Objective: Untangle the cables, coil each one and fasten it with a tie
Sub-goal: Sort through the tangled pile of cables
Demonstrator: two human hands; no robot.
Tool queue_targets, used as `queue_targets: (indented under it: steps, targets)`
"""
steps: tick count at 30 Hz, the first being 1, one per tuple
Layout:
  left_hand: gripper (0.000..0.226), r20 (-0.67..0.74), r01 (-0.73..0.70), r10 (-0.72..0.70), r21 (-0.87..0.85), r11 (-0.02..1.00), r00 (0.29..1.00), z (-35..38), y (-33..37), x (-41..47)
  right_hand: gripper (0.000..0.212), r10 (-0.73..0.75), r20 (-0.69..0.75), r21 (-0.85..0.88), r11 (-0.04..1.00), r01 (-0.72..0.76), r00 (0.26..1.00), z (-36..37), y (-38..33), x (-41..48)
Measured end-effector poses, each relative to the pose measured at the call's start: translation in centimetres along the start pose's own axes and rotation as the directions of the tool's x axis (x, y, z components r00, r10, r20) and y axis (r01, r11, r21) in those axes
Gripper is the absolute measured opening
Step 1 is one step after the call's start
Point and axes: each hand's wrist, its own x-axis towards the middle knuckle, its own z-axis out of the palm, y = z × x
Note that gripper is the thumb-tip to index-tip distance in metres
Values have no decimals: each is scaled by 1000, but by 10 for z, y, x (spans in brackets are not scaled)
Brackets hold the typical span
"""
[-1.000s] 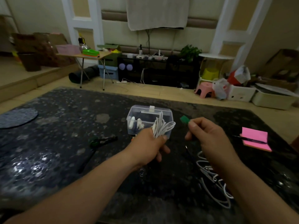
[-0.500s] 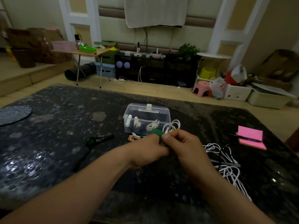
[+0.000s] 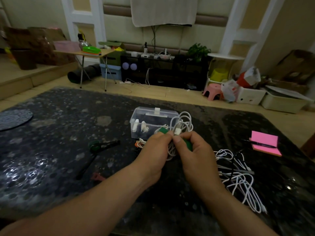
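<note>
- At centre of dark table (image 3: 59, 133): left hand (image 3: 156, 150) and right hand (image 3: 196, 155) side by side, fingertips touching, both clamped on coiled white cable (image 3: 183, 123).
- Left hand: fingers curled round lower part of coil, thumb and forefinger pinching one end of green tie (image 3: 164, 130).
- Right hand: thumb pressed on white plug (image 3: 177, 132) at front of coil, fingers curled behind; more green strap visible under those fingers.
- Coil loops: held clear of table, fanned toward 12 o'clock, overlapping in view clear plastic box (image 3: 150, 116), lid on, small white items inside.
- At 4 o'clock of hands: loose cable tangle (image 3: 238, 178), white, grey and black, flat on table, apart from coil.
- At 3 o'clock, near table edge: pink sticky-note pad (image 3: 265, 138) with dark pen (image 3: 259, 145) across it.
- At 9 o'clock: dark tool with green handle (image 3: 102, 145), flat on table; toward 10 o'clock, well apart, round grey mat (image 3: 13, 118).
</note>
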Motion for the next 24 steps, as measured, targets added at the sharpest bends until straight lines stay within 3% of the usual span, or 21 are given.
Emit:
queue_targets:
  steps: [5,9,14,19,24]
  targets:
    - [31,-87,-40,39,-13,999,995,2,-2,-1,15,65,-123,13,998,-64,990,6,-2,0]
    - [40,-120,-26,8,-153,988,993,2,3,-4,15,102,13,101,990,-103,995,5,-2,7]
    - [40,-78,10,-24,-173,985,997,-4,10,-5,10,113,204,265,950,-166,972,1,-4,13]
    - [38,3,-33,33,-161,986,999,-4,16,-1,2,85,189,293,946,-139,978,-4,-5,17]
    - [43,29,-89,90,-41,995,995,-8,18,5,19,90,209,255,956,-143,974,-11,-8,20]
